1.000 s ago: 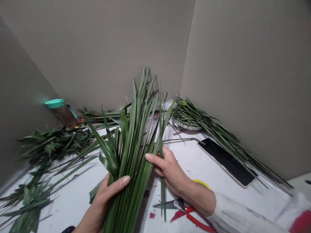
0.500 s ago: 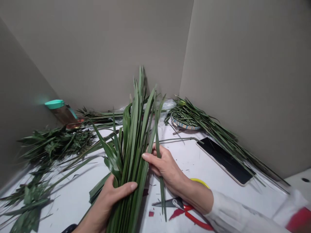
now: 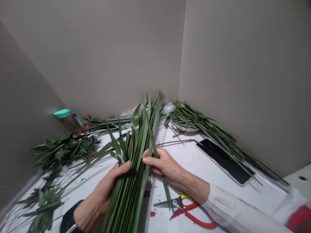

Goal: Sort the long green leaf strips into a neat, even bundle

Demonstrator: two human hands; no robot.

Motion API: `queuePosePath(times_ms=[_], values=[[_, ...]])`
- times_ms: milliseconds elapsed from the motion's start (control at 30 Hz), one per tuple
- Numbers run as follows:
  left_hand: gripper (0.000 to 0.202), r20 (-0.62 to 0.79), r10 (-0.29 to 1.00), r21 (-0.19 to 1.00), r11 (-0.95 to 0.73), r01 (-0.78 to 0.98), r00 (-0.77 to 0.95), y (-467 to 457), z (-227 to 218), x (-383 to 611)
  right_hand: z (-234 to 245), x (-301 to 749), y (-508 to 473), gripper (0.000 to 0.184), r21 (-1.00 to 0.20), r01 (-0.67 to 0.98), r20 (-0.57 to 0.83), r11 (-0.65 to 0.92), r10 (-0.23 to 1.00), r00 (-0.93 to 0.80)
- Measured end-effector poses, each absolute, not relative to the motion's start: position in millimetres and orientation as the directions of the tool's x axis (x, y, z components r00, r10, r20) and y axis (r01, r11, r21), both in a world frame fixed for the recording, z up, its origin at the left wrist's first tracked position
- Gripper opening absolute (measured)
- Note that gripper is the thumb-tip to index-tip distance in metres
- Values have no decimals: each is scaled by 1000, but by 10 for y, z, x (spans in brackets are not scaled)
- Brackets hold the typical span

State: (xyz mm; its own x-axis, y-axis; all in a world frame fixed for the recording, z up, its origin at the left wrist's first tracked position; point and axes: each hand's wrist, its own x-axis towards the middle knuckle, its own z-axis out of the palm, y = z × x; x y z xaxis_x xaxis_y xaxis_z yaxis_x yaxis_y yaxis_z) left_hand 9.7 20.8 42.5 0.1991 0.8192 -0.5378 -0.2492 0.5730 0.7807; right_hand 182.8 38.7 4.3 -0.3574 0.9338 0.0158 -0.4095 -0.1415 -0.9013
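A thick bundle of long flat green leaves runs from the bottom edge up toward the back wall. My left hand wraps around its left side, thumb across the front. From the right, my right hand closes on the bundle, fingers curled over a few blades, one of which hangs down past the wrist. Red-handled scissors lie on the white table just under my right forearm.
A dark phone lies to the right. Thin grass stems lie along the right wall over a patterned dish. Leafy cuttings cover the left side. A teal-lidded jar stands at the back left. Grey walls enclose the corner.
The bundle has tipped lower and away, its tips dropping toward the table. My left hand slid up the leaves and sits close to my right hand.
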Motion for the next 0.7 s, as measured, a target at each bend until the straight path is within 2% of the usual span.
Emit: queuePosePath(times_ms=[133, 233, 433, 600, 700], values=[[41, -475, 848, 835, 519, -182, 237, 338, 475, 178, 26, 1857, 418, 25, -906, -392, 8, -160, 920, -393], [37, -450, 863, 857, 490, -163, 230, 394, 435, 230, -4, 1845, 423, 27, -910, -386, -7, -153, 935, -354], [21, -495, 851, 821, 525, -225, 177, 394, 324, 253, 12, 1807, 373, 34, -915, -398, 17, -70, 977, -213], [12, -528, 835, 797, 550, -250, 156, 388, 300, 235, 45, 1809, 349, 37, -914, -400, 40, -64, 969, -245], [11, -537, 820, 786, 572, -236, 198, 424, 321, 213, 27, 1800, 352, 38, -913, -401, 54, -69, 956, -288]])
